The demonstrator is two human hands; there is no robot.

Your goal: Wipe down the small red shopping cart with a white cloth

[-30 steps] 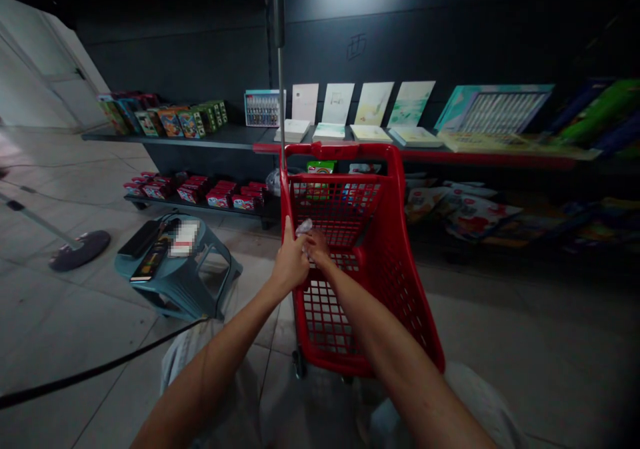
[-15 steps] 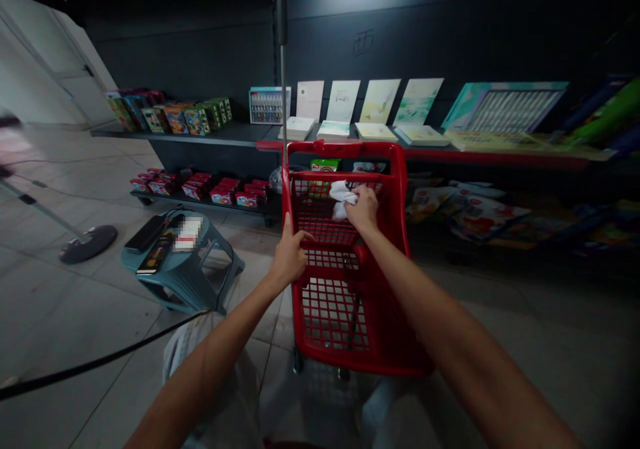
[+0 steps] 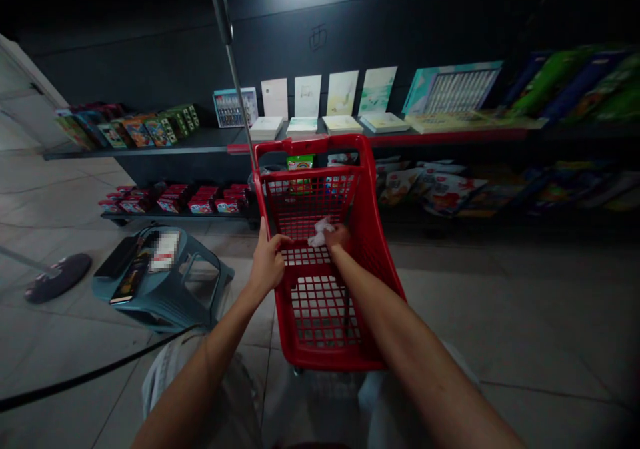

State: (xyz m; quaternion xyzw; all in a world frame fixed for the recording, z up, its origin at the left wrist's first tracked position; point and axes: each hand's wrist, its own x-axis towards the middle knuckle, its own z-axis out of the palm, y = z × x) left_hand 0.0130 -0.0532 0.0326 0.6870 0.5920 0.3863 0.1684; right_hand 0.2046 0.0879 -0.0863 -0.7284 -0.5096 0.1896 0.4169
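A red plastic shopping cart (image 3: pixel 383 249) with lattice walls stands right in front of me. My left hand (image 3: pixel 267 262) grips the cart's left rim, thumb over the inner side. Inside the cart, my right hand (image 3: pixel 339 236) is closed around a crumpled white cloth (image 3: pixel 321 231), low against the far lattice panel. Part of the cloth is hidden by the fingers. A thin metal pole (image 3: pixel 237 89) rises at the cart's far left corner.
Behind the cart runs a dark shelf with standing books (image 3: pixel 307 96), small boxes (image 3: pixel 143 131) and snack bags (image 3: pixel 453 189) below. A blue-grey stool (image 3: pixel 195 269) at left bears a phone-like item (image 3: pixel 131 279). A round pole base (image 3: pixel 60 279) and a black strap (image 3: pixel 100 368) lie further left.
My right hand has moved the cloth down from the upper part of the far panel, deeper into the cart. My left hand stays on the rim. The view has shifted right.
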